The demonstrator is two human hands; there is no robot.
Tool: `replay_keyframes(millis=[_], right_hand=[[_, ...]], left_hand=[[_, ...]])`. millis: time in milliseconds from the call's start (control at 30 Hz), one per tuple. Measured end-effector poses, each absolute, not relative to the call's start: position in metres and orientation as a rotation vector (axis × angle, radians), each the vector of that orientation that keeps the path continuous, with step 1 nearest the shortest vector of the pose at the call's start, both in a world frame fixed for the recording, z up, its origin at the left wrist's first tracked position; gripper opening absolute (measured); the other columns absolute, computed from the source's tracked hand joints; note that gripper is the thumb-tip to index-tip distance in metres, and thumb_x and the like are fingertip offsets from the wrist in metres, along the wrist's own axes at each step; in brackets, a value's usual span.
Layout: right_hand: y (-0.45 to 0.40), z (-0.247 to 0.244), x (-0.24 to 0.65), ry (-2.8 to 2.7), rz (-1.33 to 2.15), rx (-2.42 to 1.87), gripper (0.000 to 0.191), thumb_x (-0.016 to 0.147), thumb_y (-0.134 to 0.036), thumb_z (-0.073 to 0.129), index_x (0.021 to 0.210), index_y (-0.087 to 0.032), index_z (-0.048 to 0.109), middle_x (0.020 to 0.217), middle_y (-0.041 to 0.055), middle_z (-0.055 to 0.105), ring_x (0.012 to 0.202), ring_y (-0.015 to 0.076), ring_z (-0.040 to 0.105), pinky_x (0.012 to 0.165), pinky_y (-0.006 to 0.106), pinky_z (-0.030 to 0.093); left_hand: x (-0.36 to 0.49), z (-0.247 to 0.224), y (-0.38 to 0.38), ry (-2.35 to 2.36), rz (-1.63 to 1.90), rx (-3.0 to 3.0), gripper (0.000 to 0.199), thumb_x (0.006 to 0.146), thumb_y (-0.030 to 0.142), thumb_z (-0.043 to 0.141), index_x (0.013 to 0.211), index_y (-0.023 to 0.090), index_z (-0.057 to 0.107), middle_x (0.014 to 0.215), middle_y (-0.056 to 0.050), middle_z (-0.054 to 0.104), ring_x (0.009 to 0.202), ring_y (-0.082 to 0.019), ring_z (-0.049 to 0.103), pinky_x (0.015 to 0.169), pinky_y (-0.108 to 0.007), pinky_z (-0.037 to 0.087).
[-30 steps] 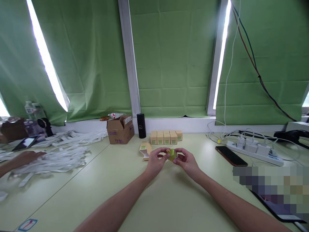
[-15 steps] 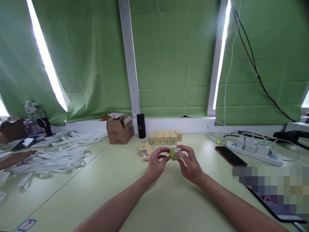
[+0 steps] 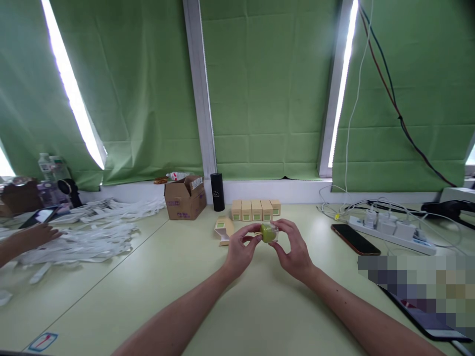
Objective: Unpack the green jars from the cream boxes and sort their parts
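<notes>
- The small rounded container of green and clear material [image 3: 268,233] is held between the two hands, seemingly a little above the pale smooth surface [image 3: 260,306].
- Its long axis runs roughly from left to right, with the green part towards the left hand [image 3: 240,251] and the clear part towards the right hand [image 3: 296,253]; so neither hand is nearer, since both touch it.
- The left fingers are pinched on the green end (a thin yellowish piece shows there, too small to name). The right fingers are curved, with thumb below and forefinger above, closed on the clear end.
- The open small box of tan cardboard [image 3: 224,230] lies just beyond the left hand, to the left of the container; the left hand is the nearer one to it.
- Counted: one container, one open box, and five closed small tan boxes with green square labels [image 3: 256,211], standing together farther back (more could be hidden behind).
- Also one brown cardboard carton [image 3: 183,201], one black upright cylinder [image 3: 217,192], one dark flat phone [image 3: 355,239] and one white power strip [image 3: 393,236].
- At left, another person's hand [image 3: 31,237] is over flat white strips [image 3: 85,242], too many to count.
</notes>
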State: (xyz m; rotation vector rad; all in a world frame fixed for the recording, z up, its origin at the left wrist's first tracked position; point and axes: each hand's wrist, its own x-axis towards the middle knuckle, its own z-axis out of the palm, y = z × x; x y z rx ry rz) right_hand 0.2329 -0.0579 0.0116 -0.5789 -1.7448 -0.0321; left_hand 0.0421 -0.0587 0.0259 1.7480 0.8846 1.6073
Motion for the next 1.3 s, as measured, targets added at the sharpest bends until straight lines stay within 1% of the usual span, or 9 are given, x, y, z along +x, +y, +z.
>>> replay_keyframes(millis=[167, 267, 367, 433, 600, 767, 1000, 1133, 1300], right_hand=[[-0.057, 0.013, 0.226, -1.513, 0.671, -0.614, 0.040, 0.094, -0.039, 0.068, 0.129, -0.027, 0.053, 0.120, 0.0111, 0.070, 0.105, 0.0257, 0.071, 0.091, 0.046, 0.062], [-0.052, 0.014, 0.225, -1.273, 1.114, -0.537, 0.042, 0.089, -0.048, 0.074, 0.119, -0.026, 0.055, 0.105, 0.0081, 0.076, 0.093, 0.0270, 0.076, 0.087, 0.049, 0.063], [-0.045, 0.011, 0.228, -1.051, 1.371, -0.525, 0.045, 0.080, -0.053, 0.082, 0.106, -0.024, 0.059, 0.091, 0.0073, 0.079, 0.083, 0.0295, 0.079, 0.086, 0.051, 0.062], [-0.040, 0.009, 0.231, -0.964, 1.452, -0.542, 0.042, 0.078, -0.052, 0.083, 0.098, -0.023, 0.060, 0.088, 0.0086, 0.080, 0.082, 0.0302, 0.079, 0.084, 0.050, 0.061], [-0.035, 0.005, 0.237, -0.902, 1.501, -0.554, 0.034, 0.082, -0.050, 0.078, 0.091, -0.023, 0.060, 0.086, 0.0112, 0.081, 0.079, 0.0285, 0.079, 0.078, 0.046, 0.062], [-0.037, 0.007, 0.236, -0.937, 1.498, -0.547, 0.037, 0.082, -0.052, 0.079, 0.094, -0.023, 0.060, 0.087, 0.0105, 0.081, 0.078, 0.0281, 0.079, 0.077, 0.045, 0.062], [-0.046, 0.008, 0.226, -1.089, 1.370, -0.569, 0.048, 0.072, -0.049, 0.089, 0.104, -0.022, 0.065, 0.092, 0.0060, 0.078, 0.082, 0.0250, 0.076, 0.082, 0.046, 0.062], [-0.049, 0.008, 0.224, -1.273, 1.267, -0.617, 0.051, 0.069, -0.049, 0.091, 0.107, -0.023, 0.068, 0.099, 0.0052, 0.073, 0.089, 0.0236, 0.072, 0.083, 0.047, 0.063], [-0.048, 0.005, 0.224, -1.449, 1.158, -0.678, 0.054, 0.069, -0.049, 0.090, 0.111, -0.022, 0.068, 0.109, 0.0077, 0.072, 0.094, 0.0230, 0.069, 0.088, 0.044, 0.060]], left_hand=[[0.043, 0.028, -0.060, 0.858, 1.620, 1.776, 0.030, 0.094, 0.039, 0.066, 0.115, 0.020, 0.075, 0.111, -0.010, 0.075, 0.098, -0.022, 0.071, 0.079, -0.036, 0.065], [0.044, 0.030, -0.060, 0.872, 1.633, 1.735, 0.032, 0.094, 0.041, 0.065, 0.116, 0.018, 0.073, 0.101, -0.010, 0.076, 0.092, -0.021, 0.071, 0.076, -0.034, 0.065], [0.044, 0.030, -0.059, 0.906, 1.643, 1.718, 0.031, 0.094, 0.040, 0.065, 0.113, 0.017, 0.071, 0.091, -0.008, 0.075, 0.088, -0.020, 0.071, 0.072, -0.032, 0.064], [0.044, 0.029, -0.057, 0.945, 1.640, 1.718, 0.030, 0.093, 0.040, 0.065, 0.111, 0.017, 0.071, 0.087, -0.007, 0.074, 0.085, -0.019, 0.072, 0.069, -0.030, 0.063], [0.041, 0.023, -0.051, 1.049, 1.596, 1.712, 0.028, 0.092, 0.041, 0.065, 0.104, 0.017, 0.073, 0.086, -0.007, 0.074, 0.075, -0.017, 0.070, 0.063, -0.028, 0.062], [0.042, 0.020, -0.048, 1.096, 1.532, 1.716, 0.030, 0.091, 0.042, 0.066, 0.103, 0.016, 0.075, 0.085, -0.007, 0.075, 0.071, -0.016, 0.069, 0.063, -0.029, 0.063], [0.043, 0.026, -0.047, 1.051, 1.501, 1.651, 0.039, 0.085, 0.049, 0.072, 0.105, 0.016, 0.079, 0.092, -0.010, 0.079, 0.076, -0.020, 0.073, 0.065, -0.032, 0.064], [0.041, 0.027, -0.046, 1.033, 1.533, 1.639, 0.037, 0.084, 0.049, 0.075, 0.103, 0.017, 0.080, 0.107, -0.012, 0.080, 0.083, -0.023, 0.075, 0.073, -0.036, 0.064], [0.041, 0.025, -0.046, 1.021, 1.519, 1.673, 0.027, 0.081, 0.041, 0.076, 0.094, 0.018, 0.080, 0.104, -0.011, 0.079, 0.096, -0.025, 0.074, 0.080, -0.036, 0.062]])
